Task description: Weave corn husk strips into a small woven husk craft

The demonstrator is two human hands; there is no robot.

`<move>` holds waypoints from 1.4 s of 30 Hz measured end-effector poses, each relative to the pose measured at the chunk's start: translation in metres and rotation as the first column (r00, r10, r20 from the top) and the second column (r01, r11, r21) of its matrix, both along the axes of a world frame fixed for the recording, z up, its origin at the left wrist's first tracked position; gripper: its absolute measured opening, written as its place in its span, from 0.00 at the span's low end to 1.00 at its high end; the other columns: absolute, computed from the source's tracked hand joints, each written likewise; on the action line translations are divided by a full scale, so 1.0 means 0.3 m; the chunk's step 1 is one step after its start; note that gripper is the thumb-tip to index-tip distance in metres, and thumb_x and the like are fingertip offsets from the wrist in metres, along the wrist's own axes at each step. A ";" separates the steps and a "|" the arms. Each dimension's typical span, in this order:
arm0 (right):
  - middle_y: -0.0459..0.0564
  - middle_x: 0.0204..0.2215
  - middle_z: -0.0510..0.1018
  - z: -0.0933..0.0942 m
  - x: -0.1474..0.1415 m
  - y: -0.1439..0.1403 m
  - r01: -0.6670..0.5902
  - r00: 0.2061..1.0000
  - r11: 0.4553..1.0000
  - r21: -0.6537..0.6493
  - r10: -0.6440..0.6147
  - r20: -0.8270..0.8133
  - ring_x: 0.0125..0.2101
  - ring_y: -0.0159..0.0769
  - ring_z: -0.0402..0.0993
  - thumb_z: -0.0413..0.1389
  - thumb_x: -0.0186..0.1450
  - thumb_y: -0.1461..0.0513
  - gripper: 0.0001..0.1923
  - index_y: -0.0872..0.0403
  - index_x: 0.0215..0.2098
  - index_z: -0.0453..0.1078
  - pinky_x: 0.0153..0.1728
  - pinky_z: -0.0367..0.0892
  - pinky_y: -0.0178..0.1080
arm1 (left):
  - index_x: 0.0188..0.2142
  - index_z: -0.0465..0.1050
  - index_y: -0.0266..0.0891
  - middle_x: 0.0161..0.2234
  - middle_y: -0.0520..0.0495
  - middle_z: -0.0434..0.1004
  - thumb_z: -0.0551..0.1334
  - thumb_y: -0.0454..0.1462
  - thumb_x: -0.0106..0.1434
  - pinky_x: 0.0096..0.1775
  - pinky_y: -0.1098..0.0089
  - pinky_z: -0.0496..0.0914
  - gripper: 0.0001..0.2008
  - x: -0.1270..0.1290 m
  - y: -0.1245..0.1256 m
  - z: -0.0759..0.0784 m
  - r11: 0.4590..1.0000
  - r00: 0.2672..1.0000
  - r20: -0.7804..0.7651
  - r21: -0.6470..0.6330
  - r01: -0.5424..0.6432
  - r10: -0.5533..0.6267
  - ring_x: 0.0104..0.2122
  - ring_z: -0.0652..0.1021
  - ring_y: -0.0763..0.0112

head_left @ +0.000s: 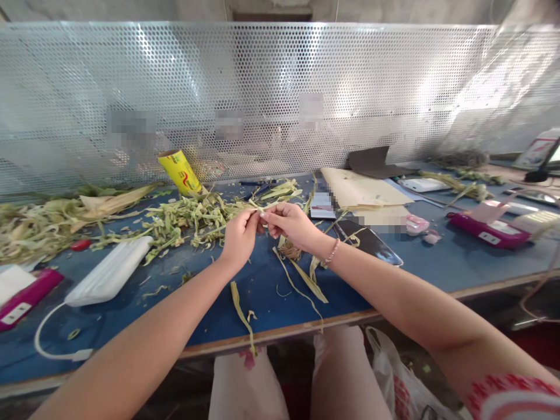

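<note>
**Both hands pinch one leaf strip**

Over the table's [271, 291] middle, my left hand [238, 233] and right hand [291, 223] pinch a leaf strip [258, 206] between fingertips, lifted clear for splitting, I judge; leaf pile [192, 219] just behind, scraps at near edge.

A thin, pale green leaf strip [259, 208] sits pinched up above the blue table. It's narrow, dry-looking and stretches leftward toward the heap of leaf scraps [192, 219].

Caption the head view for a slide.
Both hands, left hand and right hand, pinch a leaf strip over a blue table strewn with leaves.
</note>
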State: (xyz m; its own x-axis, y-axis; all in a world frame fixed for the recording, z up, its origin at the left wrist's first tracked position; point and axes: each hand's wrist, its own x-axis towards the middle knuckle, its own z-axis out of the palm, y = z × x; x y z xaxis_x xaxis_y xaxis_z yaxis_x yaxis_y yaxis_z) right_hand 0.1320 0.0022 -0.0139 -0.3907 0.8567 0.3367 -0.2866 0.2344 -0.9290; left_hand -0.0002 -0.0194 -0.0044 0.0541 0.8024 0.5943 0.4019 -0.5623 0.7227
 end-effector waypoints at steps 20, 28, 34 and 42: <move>0.38 0.15 0.64 0.009 0.013 -0.004 0.008 0.998 0.998 0.062 -0.012 0.054 0.15 0.21 0.60 0.55 0.56 0.53 0.14 0.55 0.24 0.60 0.17 0.58 0.28 | 0.21 0.66 0.38 0.18 0.53 0.65 0.54 0.35 0.59 0.27 0.74 0.58 0.11 0.002 -0.001 -0.002 0.998 0.999 0.004 -0.049 0.033 -0.033 0.21 0.65 0.74; 0.36 0.12 0.58 0.025 0.021 -0.003 0.072 0.995 0.988 0.136 -0.082 0.063 0.13 0.21 0.54 0.52 0.58 0.53 0.16 0.54 0.19 0.56 0.16 0.54 0.29 | 0.27 0.69 0.39 0.29 0.49 0.68 0.56 0.38 0.57 0.35 0.72 0.61 0.06 -0.007 0.024 -0.003 0.998 0.996 -0.060 0.028 0.065 -0.063 0.32 0.69 0.70; 0.39 0.16 0.61 0.008 0.022 -0.001 0.202 0.957 0.936 0.288 -0.251 0.145 0.17 0.24 0.60 0.48 0.61 0.58 0.12 0.54 0.21 0.56 0.20 0.58 0.31 | 0.29 0.65 0.39 0.24 0.52 0.64 0.57 0.39 0.57 0.28 0.73 0.60 0.05 -0.002 -0.004 0.003 0.996 0.992 0.122 -0.075 0.053 -0.044 0.24 0.65 0.75; 0.40 0.17 0.62 -0.004 0.017 -0.012 0.175 0.934 0.898 0.404 -0.281 0.221 0.19 0.25 0.61 0.47 0.61 0.59 0.11 0.54 0.22 0.57 0.24 0.58 0.32 | 0.21 0.62 0.39 0.17 0.54 0.63 0.57 0.45 0.57 0.25 0.73 0.60 0.14 -0.003 0.018 -0.014 0.964 0.959 0.260 -0.202 0.171 -0.115 0.20 0.66 0.76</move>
State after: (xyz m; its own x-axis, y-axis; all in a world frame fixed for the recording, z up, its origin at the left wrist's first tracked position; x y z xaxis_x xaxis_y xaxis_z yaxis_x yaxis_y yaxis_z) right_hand 0.1370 -0.0013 -0.0152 -0.3201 0.7652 0.5586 0.0633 0.6056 -0.7932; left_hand -0.0010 -0.0140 -0.0087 0.0539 0.9092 0.4127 0.1253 -0.4162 0.9006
